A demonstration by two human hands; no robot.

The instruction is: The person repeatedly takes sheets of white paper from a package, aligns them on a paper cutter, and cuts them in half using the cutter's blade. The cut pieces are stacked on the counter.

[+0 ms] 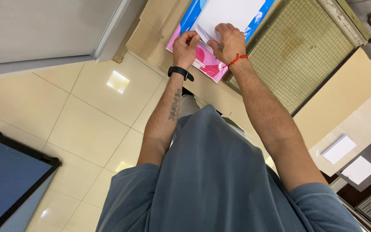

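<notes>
A pink and blue printed sheet (206, 64) lies on a tan cardboard surface (162, 21) at the top of the view. A white sheet (230, 13) covers most of it. My left hand (185, 45), with a black band on the wrist, pinches the white sheet's near corner. My right hand (228, 43), with a red thread on the wrist, grips the same corner right beside it. Both arms reach forward from my grey shirt.
Beige floor tiles (86, 107) spread to the left. A dark-framed blue panel (9, 180) lies at the lower left. A wire-mesh panel (305, 51) stands to the right of the printed sheet, with tan boards (344, 94) and small white sheets (339, 148) beyond it.
</notes>
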